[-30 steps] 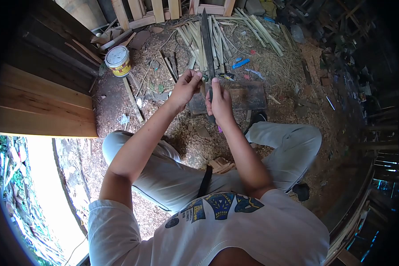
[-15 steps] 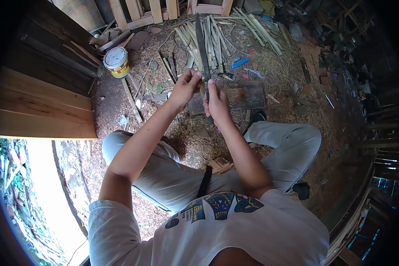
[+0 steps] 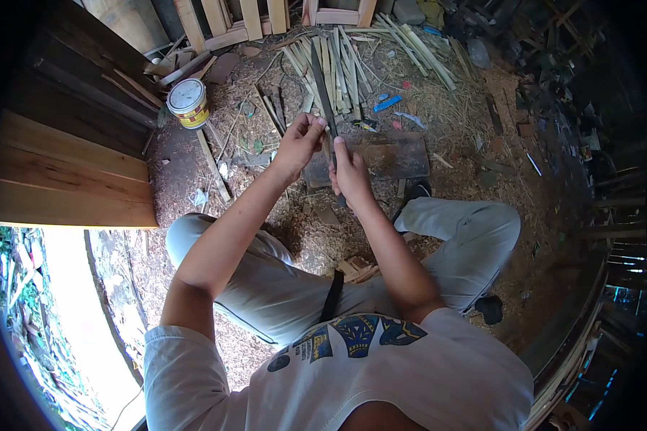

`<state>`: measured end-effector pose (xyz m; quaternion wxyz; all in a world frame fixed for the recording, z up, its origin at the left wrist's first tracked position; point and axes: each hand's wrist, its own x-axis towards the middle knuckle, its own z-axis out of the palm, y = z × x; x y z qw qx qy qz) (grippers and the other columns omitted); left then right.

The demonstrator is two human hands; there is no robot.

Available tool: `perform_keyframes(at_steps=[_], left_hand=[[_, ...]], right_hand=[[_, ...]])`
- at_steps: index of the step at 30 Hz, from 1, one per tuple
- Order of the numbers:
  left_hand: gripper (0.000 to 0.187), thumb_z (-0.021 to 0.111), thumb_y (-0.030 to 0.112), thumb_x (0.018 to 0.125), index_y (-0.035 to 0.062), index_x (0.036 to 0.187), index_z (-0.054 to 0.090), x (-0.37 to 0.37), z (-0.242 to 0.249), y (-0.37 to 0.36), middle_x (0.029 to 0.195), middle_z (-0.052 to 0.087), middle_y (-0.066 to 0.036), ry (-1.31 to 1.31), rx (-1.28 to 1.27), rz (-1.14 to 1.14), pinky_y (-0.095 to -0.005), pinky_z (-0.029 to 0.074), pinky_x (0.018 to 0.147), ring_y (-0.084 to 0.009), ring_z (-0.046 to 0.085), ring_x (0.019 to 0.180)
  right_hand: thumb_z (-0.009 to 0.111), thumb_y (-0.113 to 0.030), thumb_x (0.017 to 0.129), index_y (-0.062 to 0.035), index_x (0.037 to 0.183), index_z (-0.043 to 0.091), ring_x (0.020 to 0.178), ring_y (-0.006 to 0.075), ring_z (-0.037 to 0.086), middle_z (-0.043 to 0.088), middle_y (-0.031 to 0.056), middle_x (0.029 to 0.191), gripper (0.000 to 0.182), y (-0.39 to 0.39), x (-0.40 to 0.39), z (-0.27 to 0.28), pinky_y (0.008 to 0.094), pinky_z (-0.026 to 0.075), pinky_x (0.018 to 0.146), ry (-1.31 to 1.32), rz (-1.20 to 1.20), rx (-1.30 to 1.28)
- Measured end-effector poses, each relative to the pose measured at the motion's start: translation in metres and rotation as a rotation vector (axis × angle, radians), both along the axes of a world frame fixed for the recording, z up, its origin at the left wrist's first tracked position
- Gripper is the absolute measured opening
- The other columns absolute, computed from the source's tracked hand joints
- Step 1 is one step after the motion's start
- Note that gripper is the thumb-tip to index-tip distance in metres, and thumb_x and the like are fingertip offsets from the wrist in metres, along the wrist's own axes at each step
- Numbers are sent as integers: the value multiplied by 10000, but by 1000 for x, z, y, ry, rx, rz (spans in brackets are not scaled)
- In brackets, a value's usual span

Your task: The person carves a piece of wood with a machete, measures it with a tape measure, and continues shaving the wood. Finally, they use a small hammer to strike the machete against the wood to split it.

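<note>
My right hand point(image 3: 351, 174) is closed round the handle of a long dark-bladed machete point(image 3: 322, 86), its blade pointing away from me. My left hand point(image 3: 297, 149) sits just left of the blade, thumb and fingers pinched on a thin pale strip point(image 3: 328, 146), seemingly wood or bamboo, partly hidden between the hands. Beneath both hands lies a dark wooden board point(image 3: 392, 156) on the ground. Beyond the blade's far part is a pile of split pale strips point(image 3: 346, 72).
A lidded paint bucket point(image 3: 188, 104) stands at the left. More long strips point(image 3: 428, 54) lie at the back right. Blue plastic scraps point(image 3: 387, 103) and shavings litter the ground. Planks point(image 3: 72, 169) form a wall on the left, and wooden frames point(image 3: 251, 18) lean at the back.
The machete's tip has come down and a little left, nearer to me. My right hand has shifted slightly with it; my left hand has barely moved.
</note>
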<state>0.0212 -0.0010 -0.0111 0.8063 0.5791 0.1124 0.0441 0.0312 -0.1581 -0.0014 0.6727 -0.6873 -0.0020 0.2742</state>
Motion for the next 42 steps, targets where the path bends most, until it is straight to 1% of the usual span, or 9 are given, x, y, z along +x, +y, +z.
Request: perform_keyframes(at_steps=[4, 6, 9, 12, 22, 31, 36, 40, 42], left_hand=[[215, 598, 314, 1061, 108, 1015, 556, -2, 7, -2, 829, 552, 31, 39, 11, 24, -258, 435, 681, -76, 501, 743], [199, 590, 294, 1066, 104, 1017, 554, -1, 6, -3, 833, 558, 26, 4, 1, 14, -254, 430, 675, -75, 500, 740], [188, 590, 280, 1067, 103, 1012, 555, -2, 6, -4, 828, 562, 24, 3, -28, -7, -252, 428, 672, -73, 501, 737], [190, 591, 279, 1066, 102, 1008, 554, 0, 6, -6, 819, 569, 24, -10, -19, -17, -250, 428, 671, -70, 502, 730], [189, 589, 272, 1067, 96, 1005, 557, -1, 6, -6, 814, 581, 18, -14, 4, -27, -245, 413, 658, -69, 494, 718], [193, 580, 281, 1071, 100, 1008, 557, -1, 8, -8, 811, 578, 20, -21, 10, -36, -243, 407, 658, -69, 486, 716], [202, 581, 291, 1070, 105, 997, 548, 0, 7, -7, 815, 574, 26, -18, 28, -40, -245, 418, 666, -65, 488, 719], [207, 582, 294, 1069, 106, 992, 543, 1, 9, -8, 815, 568, 27, -14, 13, -40, -245, 420, 666, -65, 492, 722], [205, 582, 295, 1069, 107, 997, 545, 2, 7, -8, 809, 561, 28, -31, 40, -44, -247, 421, 663, -68, 492, 724]], right_hand=[[487, -592, 1033, -85, 703, 518, 368, 112, 442, 466, -7, 513, 606, -1, -1, 6, 283, 339, 359, 2, -16, 24], [484, -595, 1034, -84, 711, 519, 372, 109, 445, 468, -7, 517, 605, 1, 1, 17, 282, 339, 361, -34, -35, 104], [481, -593, 1037, -79, 724, 521, 376, 107, 445, 469, -5, 520, 603, 2, 1, 22, 281, 340, 363, -44, -27, 122], [479, -590, 1038, -79, 727, 520, 381, 104, 447, 470, -5, 522, 600, 2, 0, 11, 279, 340, 364, -44, -4, 83], [488, -575, 1042, -80, 721, 531, 377, 105, 449, 471, -4, 518, 591, 1, 2, 21, 280, 345, 362, -80, -59, 101], [481, -579, 1042, -79, 737, 535, 376, 105, 456, 459, -9, 514, 588, 0, 1, 20, 283, 347, 360, -40, -23, 46], [483, -567, 1046, -69, 748, 546, 383, 100, 453, 460, -11, 519, 584, 1, 1, 29, 281, 340, 366, -88, -54, 105], [485, -562, 1047, -62, 741, 542, 383, 101, 451, 461, -8, 519, 589, 4, 2, 18, 283, 334, 366, -155, -50, 76], [484, -568, 1045, -59, 727, 531, 381, 103, 448, 460, -3, 516, 602, 5, 1, 16, 285, 331, 366, -87, -45, 54]])
